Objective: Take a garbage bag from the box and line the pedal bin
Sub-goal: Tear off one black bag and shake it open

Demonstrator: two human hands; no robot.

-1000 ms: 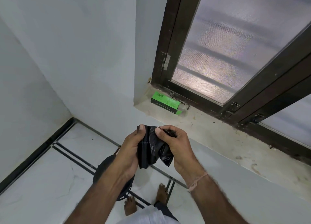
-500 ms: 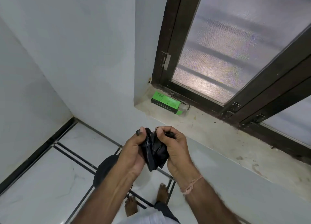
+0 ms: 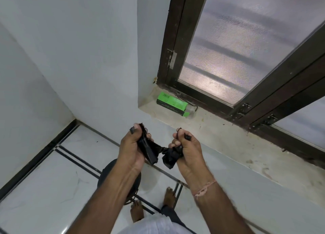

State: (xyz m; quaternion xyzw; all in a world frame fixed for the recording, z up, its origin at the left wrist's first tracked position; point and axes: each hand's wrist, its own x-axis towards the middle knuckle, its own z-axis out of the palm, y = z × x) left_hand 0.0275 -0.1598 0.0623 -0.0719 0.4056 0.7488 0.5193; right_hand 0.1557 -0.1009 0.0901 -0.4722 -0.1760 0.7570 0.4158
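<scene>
A crumpled black garbage bag (image 3: 152, 150) stretches between my two hands at chest height. My left hand (image 3: 131, 146) grips one bunched end and my right hand (image 3: 186, 146) grips the other, with a thin twisted strip of plastic between them. The green bag box (image 3: 171, 104) lies on the window sill (image 3: 228, 138), beyond my hands. On the floor below, the black round pedal bin (image 3: 107, 174) is mostly hidden under my left forearm.
A dark-framed window (image 3: 246, 57) with frosted glass stands above the sill at the right. White walls meet at a corner on the left. My bare feet (image 3: 153, 203) stand on white floor tiles next to the bin.
My hands have pulled apart sideways, and the bag that was bunched between them is now stretched out into two clumps.
</scene>
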